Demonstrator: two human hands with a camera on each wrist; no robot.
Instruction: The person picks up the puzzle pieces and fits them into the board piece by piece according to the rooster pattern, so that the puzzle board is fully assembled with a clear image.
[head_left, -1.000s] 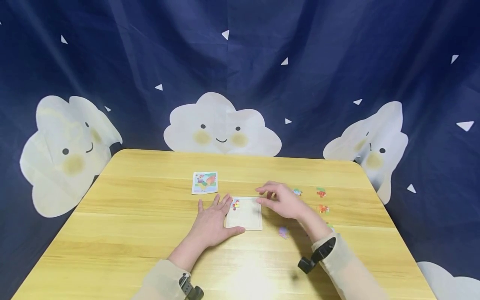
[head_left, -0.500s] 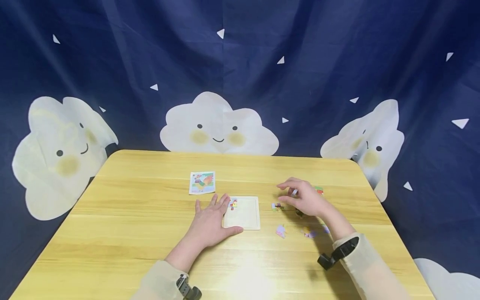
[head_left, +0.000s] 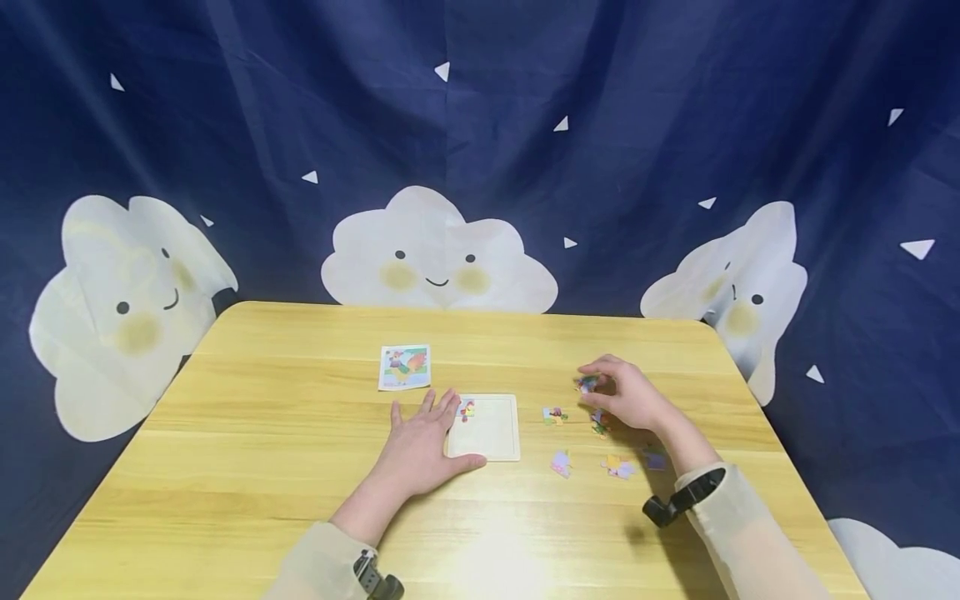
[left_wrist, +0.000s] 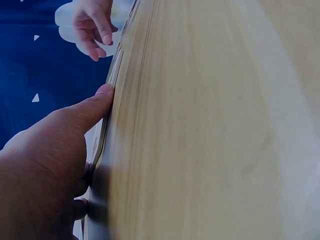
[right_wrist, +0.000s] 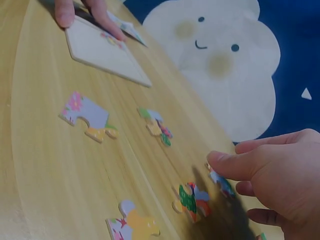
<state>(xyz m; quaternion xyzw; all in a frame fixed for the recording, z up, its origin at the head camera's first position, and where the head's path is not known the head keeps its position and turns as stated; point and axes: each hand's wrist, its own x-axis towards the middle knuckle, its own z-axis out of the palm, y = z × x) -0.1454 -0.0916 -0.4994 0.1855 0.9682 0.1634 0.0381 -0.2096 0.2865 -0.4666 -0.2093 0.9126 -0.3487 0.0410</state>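
Note:
My left hand (head_left: 416, 450) rests, fingers spread, on the left side of a white square puzzle tray (head_left: 495, 433). The thumb lies at the tray's near edge. One colourful jigsaw piece (head_left: 467, 409) sits in the tray's far left corner, beside my fingertips. At the right, my right hand (head_left: 626, 396) has its thumb and fingers apart around another jigsaw piece (head_left: 587, 383). In the right wrist view that piece (right_wrist: 221, 183) appears on the table under the thumb; whether they touch, I cannot tell. In the left wrist view, the tray is seen nearly edge-on.
Several loose jigsaw pieces lie right of the tray, among them a green-and-orange piece (right_wrist: 191, 200), a lilac flowered piece (head_left: 561, 463) and a yellow-and-lilac piece (head_left: 618, 466). A rooster picture card (head_left: 405, 367) lies behind the tray. A cloud-printed curtain (head_left: 495, 100) hangs beyond the table.
My right hand has moved from beside the tray rightward to the loose pieces, and its fingers now surround one. My left hand stays on the tray.

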